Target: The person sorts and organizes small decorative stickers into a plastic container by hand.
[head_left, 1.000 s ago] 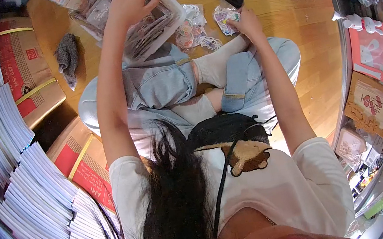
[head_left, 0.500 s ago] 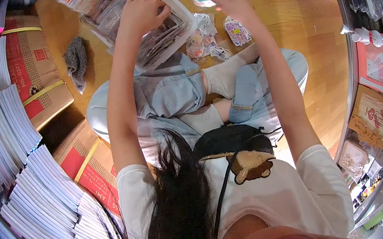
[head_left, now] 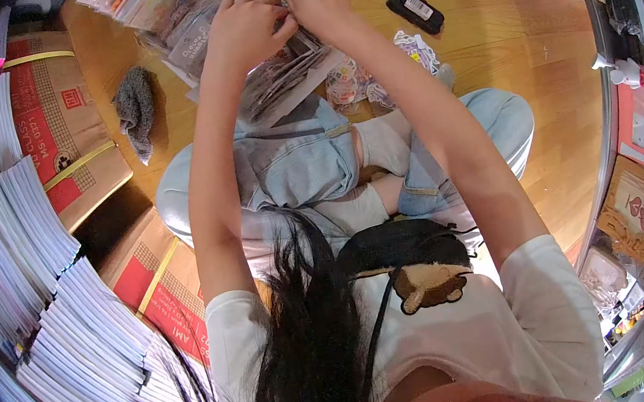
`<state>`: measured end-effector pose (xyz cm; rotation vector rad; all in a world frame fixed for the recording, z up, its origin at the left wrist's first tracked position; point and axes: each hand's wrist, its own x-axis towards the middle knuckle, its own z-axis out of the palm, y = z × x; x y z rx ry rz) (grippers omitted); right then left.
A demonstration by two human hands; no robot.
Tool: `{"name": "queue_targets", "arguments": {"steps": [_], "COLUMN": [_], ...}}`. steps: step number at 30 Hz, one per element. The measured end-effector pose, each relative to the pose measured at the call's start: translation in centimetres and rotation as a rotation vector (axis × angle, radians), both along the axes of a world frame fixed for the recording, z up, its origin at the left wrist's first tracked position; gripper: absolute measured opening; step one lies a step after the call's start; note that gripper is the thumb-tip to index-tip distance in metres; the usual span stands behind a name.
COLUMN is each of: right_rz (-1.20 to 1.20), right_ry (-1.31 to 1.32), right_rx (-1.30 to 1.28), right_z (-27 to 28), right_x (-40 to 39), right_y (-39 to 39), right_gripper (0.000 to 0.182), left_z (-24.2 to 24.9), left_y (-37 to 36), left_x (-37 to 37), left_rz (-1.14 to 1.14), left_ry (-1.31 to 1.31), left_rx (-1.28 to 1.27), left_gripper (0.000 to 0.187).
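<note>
A bin of clear sticker packs point(head_left: 192, 38) stands on the floor beyond my crossed legs. Over its right part is my left hand point(head_left: 249, 30), fingers curled down on the packs; what they grip is not clear. My right hand point(head_left: 317, 4) is beside it at the bin's far right edge, its fingers bent and close to my left fingertips. Anything between the right fingers is hidden. On the floor near my foot lie loose sticker packs point(head_left: 346, 82) and another sticker bundle point(head_left: 416, 50), partly behind my right forearm.
A black item with a white label point(head_left: 415, 10) lies on the wooden floor. A grey cloth point(head_left: 135, 112) is left of the bin. Cardboard boxes point(head_left: 67, 113) and stacked white booklets point(head_left: 22, 235) line the left side. A shelf with a framed card point(head_left: 641, 212) is on the right.
My right hand has moved left to the bin, beside my left hand. The clear pack it held is no longer distinguishable. The black labelled item now shows on the floor.
</note>
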<state>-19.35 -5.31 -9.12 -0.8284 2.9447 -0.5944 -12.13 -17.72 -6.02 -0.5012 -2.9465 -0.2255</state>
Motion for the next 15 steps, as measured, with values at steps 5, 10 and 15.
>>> {"name": "queue_targets", "arguments": {"steps": [5, 10, 15], "right_rz": [-0.063, -0.079, -0.024], "right_ry": [0.120, -0.330, -0.276], "right_rx": [0.052, -0.168, -0.177], "right_z": [-0.6, 2.4, -0.1], "right_x": [0.4, -0.6, -2.0], "right_y": [-0.1, 1.3, 2.0], "right_gripper": [0.030, 0.032, 0.031], "left_z": [0.2, 0.7, 0.5], "left_y": [0.0, 0.0, 0.0], "left_x": [-0.1, -0.1, -0.2], "left_rz": [-0.007, -0.002, -0.005], "left_ry": [-0.041, -0.097, -0.116], "left_rx": [0.034, 0.016, 0.018], "left_gripper": [0.032, 0.030, 0.030]}}
